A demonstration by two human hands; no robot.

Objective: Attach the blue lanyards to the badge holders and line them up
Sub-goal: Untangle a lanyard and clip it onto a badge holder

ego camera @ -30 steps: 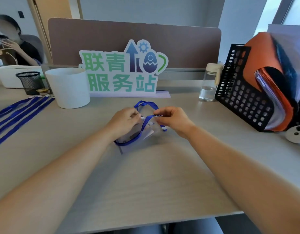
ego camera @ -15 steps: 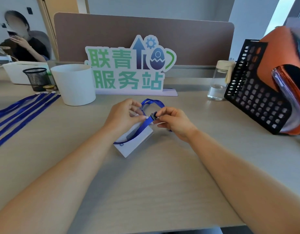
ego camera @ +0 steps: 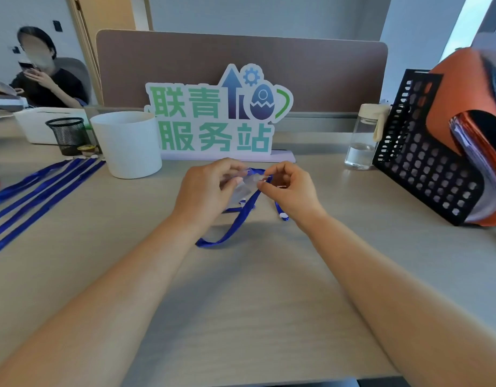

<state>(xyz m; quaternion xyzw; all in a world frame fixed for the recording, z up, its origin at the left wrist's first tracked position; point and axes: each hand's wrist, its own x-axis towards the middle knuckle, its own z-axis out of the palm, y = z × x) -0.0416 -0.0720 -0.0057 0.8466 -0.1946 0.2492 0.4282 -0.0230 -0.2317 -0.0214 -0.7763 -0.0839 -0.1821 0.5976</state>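
left hand point(ego camera: 204, 191): fingers curled, pinching the left side of the badge holder point(ego camera: 245, 188), which is held clear of the desk point(ego camera: 241, 303).
right hand point(ego camera: 291, 191): thumb and forefinger pinched at the holder's upper right edge. Cannot read what sits between the tips.
badge holder: clear plastic, blurred, held between the two hands. Its outline is hard to trace and its left part is covered by fingers.
blue lanyard point(ego camera: 235, 224): runs from the pinch point down to the desk, with the loop lying toward the camera. A short arc shows behind the fingertips. Clip hidden. A white end piece point(ego camera: 283, 216) sits just beside the right wrist.
laid-out lanyards point(ego camera: 37, 191): parallel strips at far left on the desk, near ends cut off by the frame edge. Cannot make out any holders on them.
white tub point(ego camera: 128, 143): stands just beside the strips' far ends.
file rack point(ego camera: 425, 163): at right, cropped by the frame edge.
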